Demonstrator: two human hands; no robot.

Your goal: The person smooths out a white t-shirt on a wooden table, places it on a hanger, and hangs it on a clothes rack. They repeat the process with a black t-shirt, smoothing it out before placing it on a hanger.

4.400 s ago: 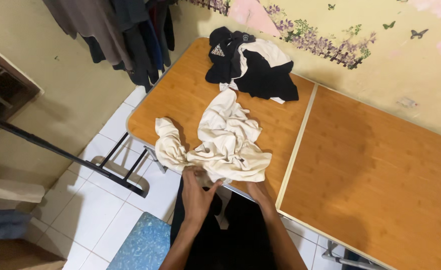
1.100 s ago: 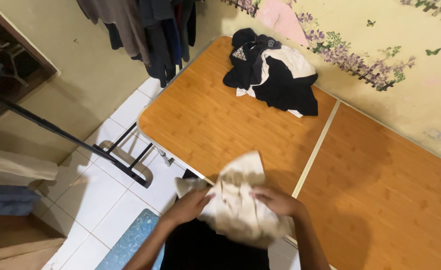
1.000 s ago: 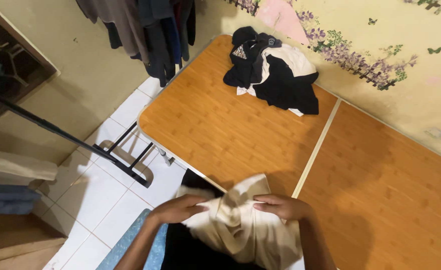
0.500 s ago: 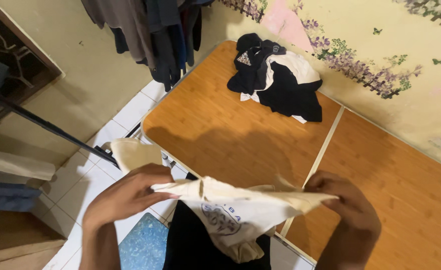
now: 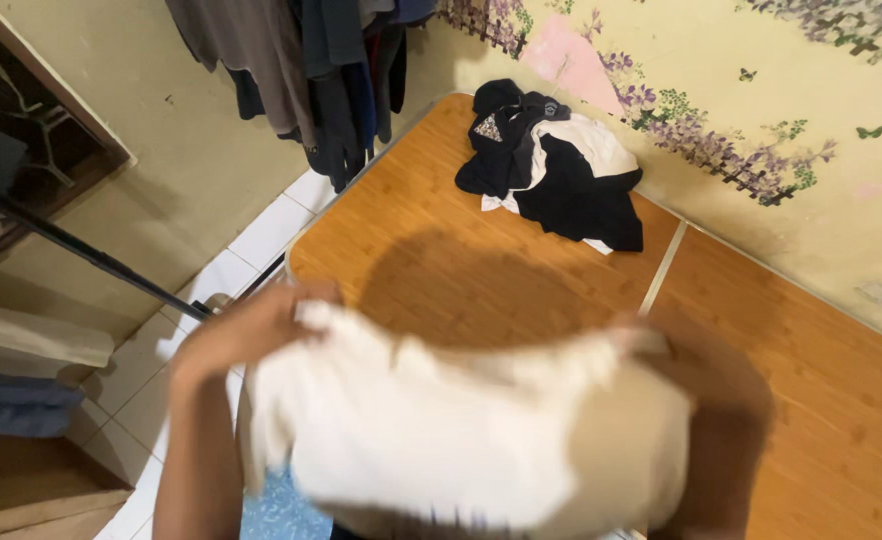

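Holding a cream-white garment (image 5: 461,430) up at the near edge of the scene, both hands are on its top edge. The left hand (image 5: 251,335) is closed on the left end of the cloth, fingers curled over the fabric by the near left corner of the table. The right hand (image 5: 706,370) grips the right end, though motion blur smears it, so the fingers cannot be made out one by one. The garment hangs spread wide between the two hands, in the air just above the near side of the wooden folding table (image 5: 521,280), and it blocks the view of the person's front.

On the far side of the table lies a heap of dark and white clothes (image 5: 556,170), well apart from the held garment, close under the yellow wall with painted flowers (image 5: 721,150). At the far left, dark clothes on hangers (image 5: 311,70) hang down beside the table's far corner. White floor tiles (image 5: 201,290) show to the left, and a black rail (image 5: 81,250) crosses over them.
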